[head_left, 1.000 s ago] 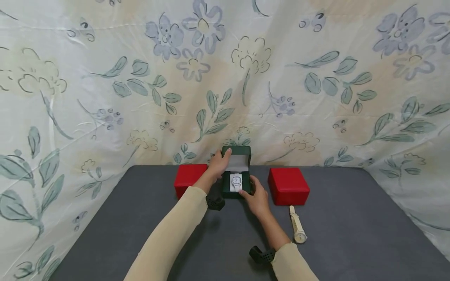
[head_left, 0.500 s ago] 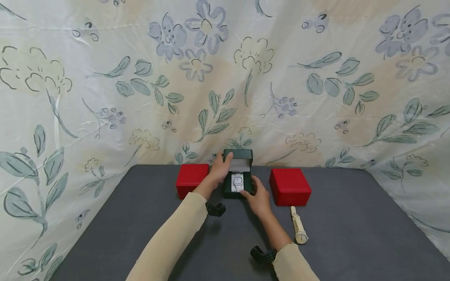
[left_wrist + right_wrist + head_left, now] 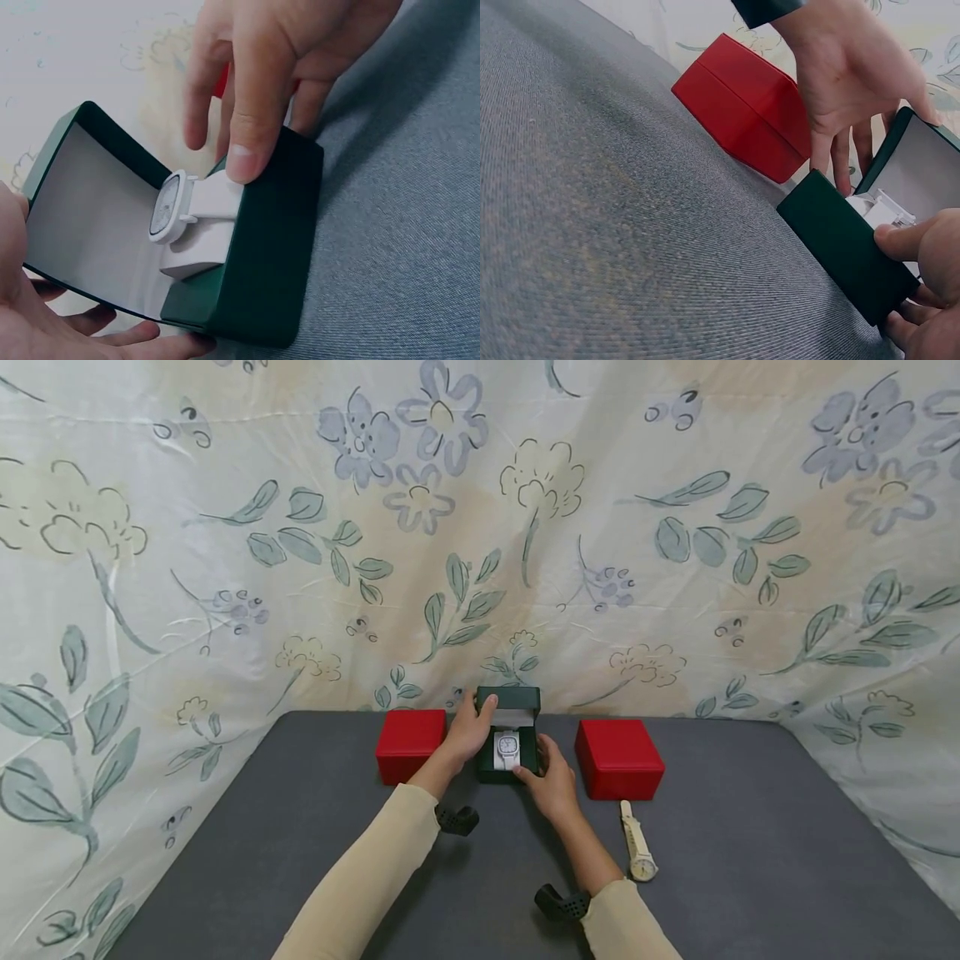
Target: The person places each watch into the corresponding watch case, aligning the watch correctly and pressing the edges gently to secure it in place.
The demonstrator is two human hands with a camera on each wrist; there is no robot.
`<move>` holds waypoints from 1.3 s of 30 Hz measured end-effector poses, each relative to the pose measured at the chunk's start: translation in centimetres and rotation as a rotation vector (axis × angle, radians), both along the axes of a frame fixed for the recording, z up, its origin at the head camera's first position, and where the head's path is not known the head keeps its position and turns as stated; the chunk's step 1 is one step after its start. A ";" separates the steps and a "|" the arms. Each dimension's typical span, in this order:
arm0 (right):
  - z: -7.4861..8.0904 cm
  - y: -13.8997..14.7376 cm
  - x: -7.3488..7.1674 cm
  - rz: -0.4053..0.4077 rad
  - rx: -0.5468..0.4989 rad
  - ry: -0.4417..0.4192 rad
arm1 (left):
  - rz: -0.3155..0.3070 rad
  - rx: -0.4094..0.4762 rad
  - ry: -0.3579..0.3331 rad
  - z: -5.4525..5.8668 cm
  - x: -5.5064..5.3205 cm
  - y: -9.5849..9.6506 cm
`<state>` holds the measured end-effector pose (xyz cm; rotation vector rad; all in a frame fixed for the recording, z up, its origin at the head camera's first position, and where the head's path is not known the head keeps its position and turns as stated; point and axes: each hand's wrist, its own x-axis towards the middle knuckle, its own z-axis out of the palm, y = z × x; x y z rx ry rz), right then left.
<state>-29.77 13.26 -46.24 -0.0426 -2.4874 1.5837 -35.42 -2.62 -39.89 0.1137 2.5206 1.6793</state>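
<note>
Diffuse light, soft shadows
The grey fabric tabletop [image 3: 465,877] is faintly shaded; pale floral cloth [image 3: 75,49] is blurred in the left wrist view.

The right hand [image 3: 939,259] grips the open green box [image 3: 840,244]; the left hand [image 3: 855,71] holds its lid [image 3: 922,165]. A red box [image 3: 742,105] stands nearby on grey cloth [image 3: 667,247].

A dark green box [image 3: 508,698] shows a pale grey lining [image 3: 90,217] and a white cushion [image 3: 191,259] bearing a white watch [image 3: 171,206], its pale dial ringed in a darker tone. Two plain bright red boxes, left [image 3: 410,739] and right [image 3: 619,760], and a cream watch [image 3: 636,843] stand out against the dark grey, finely ribbed surface [image 3: 742,843]. Cream sleeves [image 3: 360,872] meet black wrist mounts [image 3: 459,820] dotted with holes. Behind, off-white cloth [image 3: 480,410] carries lavender-blue flowers, pale yellow blossoms and blue-green leaves, all outlined in dark strokes.
</note>
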 end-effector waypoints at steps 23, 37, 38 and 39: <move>0.7 0.1 0.0 0.049 0.044 0.012 | -0.049 -0.043 0.090 -1.5 1.1 -0.5; 0.7 0.5 0.0 0.104 0.004 0.037 | -0.092 0.010 0.108 -1.9 1.9 -0.9; 0.7 0.5 0.0 0.109 -0.009 0.022 | -0.095 0.012 0.108 -2.0 2.0 -1.0; 0.7 0.5 0.0 0.115 -0.021 0.012 | -0.101 0.020 0.103 -2.1 2.0 -1.0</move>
